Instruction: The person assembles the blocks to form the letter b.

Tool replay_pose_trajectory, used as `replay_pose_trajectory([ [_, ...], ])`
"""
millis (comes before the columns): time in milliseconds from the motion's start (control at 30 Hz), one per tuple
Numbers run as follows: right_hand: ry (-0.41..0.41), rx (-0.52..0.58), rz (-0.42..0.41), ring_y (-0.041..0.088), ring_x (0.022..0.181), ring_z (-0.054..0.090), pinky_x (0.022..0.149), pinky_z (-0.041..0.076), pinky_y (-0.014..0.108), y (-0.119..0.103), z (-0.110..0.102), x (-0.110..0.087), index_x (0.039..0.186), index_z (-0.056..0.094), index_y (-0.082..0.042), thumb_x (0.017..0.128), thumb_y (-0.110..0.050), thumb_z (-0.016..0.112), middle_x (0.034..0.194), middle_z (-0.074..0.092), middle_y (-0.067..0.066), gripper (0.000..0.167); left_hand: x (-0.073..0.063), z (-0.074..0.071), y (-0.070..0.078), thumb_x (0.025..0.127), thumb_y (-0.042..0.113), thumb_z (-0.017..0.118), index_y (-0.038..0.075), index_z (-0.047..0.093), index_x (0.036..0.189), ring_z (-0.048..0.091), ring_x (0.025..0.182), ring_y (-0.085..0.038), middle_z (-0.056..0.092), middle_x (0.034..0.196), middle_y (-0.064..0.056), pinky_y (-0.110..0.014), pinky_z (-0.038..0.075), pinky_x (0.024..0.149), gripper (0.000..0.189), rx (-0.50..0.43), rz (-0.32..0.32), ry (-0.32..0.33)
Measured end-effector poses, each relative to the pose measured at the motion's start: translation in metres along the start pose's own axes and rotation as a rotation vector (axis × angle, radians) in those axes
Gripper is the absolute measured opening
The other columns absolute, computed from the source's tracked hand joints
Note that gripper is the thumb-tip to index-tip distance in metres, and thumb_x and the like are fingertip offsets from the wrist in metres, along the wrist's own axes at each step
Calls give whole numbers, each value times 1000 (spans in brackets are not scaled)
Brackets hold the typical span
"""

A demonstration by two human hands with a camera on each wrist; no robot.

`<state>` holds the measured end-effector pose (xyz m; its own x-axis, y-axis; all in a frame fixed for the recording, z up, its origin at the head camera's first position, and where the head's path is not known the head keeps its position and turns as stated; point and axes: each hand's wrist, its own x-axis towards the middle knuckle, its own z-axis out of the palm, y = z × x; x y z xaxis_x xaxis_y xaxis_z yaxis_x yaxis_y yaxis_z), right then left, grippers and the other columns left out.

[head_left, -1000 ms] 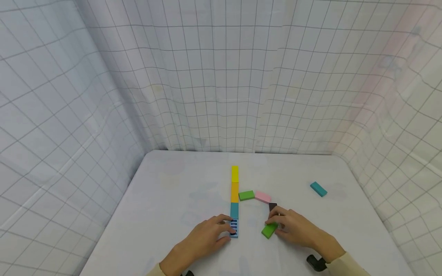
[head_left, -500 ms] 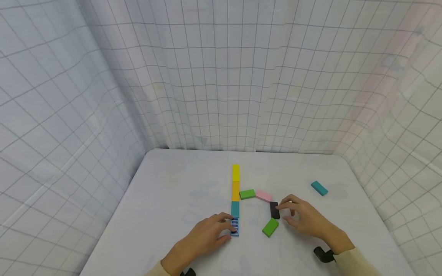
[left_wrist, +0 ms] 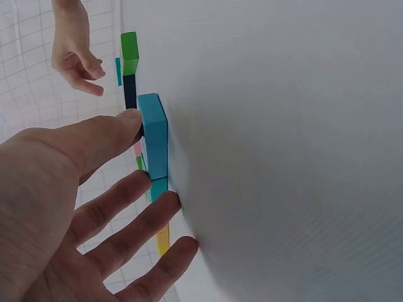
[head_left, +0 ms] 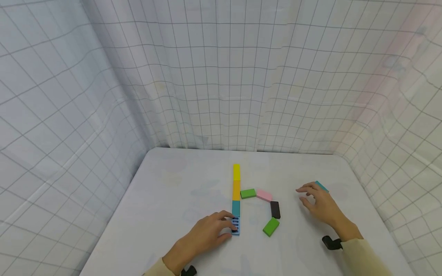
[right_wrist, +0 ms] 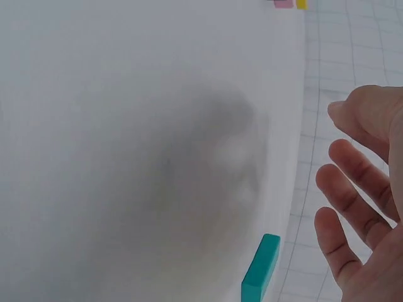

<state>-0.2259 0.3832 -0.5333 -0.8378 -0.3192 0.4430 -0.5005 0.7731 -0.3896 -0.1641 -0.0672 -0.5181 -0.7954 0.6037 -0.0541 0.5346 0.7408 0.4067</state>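
Observation:
In the head view, my left hand [head_left: 210,234] rests its fingertips on a light blue slotted block [head_left: 235,226], the nearest of a straight row. The left wrist view shows its thumb [left_wrist: 104,138] at that block's top edge and the other fingers loosely extended alongside. Beyond it in line lie a teal block [head_left: 236,208], an orange block [head_left: 236,190] and a yellow block [head_left: 236,172]. My right hand [head_left: 321,203] is raised over the table with nothing in its fingers, beside a separate teal block [head_left: 322,186] that it partly hides.
Curving right from the row are a green block [head_left: 248,193], a pink block [head_left: 264,195], a black block [head_left: 275,209] and another green block [head_left: 271,227]. The white table [head_left: 172,184] is enclosed by gridded white curtains [head_left: 221,84].
My right hand has let go of the nearer green block, passed the black block and moved right and away toward the separate teal block. The left hand stays on the light blue block.

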Motion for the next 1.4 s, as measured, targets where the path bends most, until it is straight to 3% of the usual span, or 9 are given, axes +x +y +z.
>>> replay_pose_trajectory([
  [233, 82, -44, 84, 45, 111, 77, 89, 65, 62, 19, -7, -3, 121, 87, -3, 94, 6, 91, 124, 79, 19, 29, 1, 1, -1, 108, 30, 87, 37, 89, 129, 75, 131, -19, 73, 154, 6, -47, 68, 111, 23, -9, -4, -3],
  [433, 159, -51, 193, 60, 111, 70, 86, 54, 78, 30, -12, -5, 118, 87, 0, 95, 3, 91, 125, 77, 30, 24, 0, 2, -2, 108, 29, 87, 36, 89, 129, 75, 132, -18, 73, 154, 6, -45, 68, 110, 22, -13, 6, 2],
  [667, 71, 11, 385, 70, 132, 56, 100, 46, 89, 37, -17, -9, 139, 78, 4, 105, -5, 82, 145, 61, 45, 36, 0, 2, -2, 108, 28, 87, 36, 88, 129, 75, 132, -18, 73, 154, 6, -44, 68, 110, 22, -13, 19, 11],
  [967, -45, 28, 450, 76, 134, 57, 107, 51, 86, 46, -18, -7, 150, 68, 10, 106, -5, 81, 148, 57, 54, 48, -1, 1, -1, 108, 28, 86, 37, 88, 130, 75, 134, -18, 73, 155, 6, -45, 68, 112, 23, -7, 10, 6],
  [1167, -54, 38, 476, 70, 131, 61, 104, 53, 81, 49, -15, -10, 149, 69, 10, 106, -3, 77, 147, 58, 52, 46, -1, 1, 0, 109, 29, 86, 36, 88, 130, 75, 135, -19, 73, 155, 5, -45, 67, 113, 23, -5, 5, 4],
  [1400, -53, 49, 485, 55, 120, 71, 94, 61, 61, 49, -12, -11, 148, 69, 11, 105, 2, 77, 140, 64, 41, 45, 0, 1, 0, 109, 30, 86, 38, 88, 131, 74, 137, -20, 72, 156, 7, -49, 67, 115, 24, -20, -28, -17],
])
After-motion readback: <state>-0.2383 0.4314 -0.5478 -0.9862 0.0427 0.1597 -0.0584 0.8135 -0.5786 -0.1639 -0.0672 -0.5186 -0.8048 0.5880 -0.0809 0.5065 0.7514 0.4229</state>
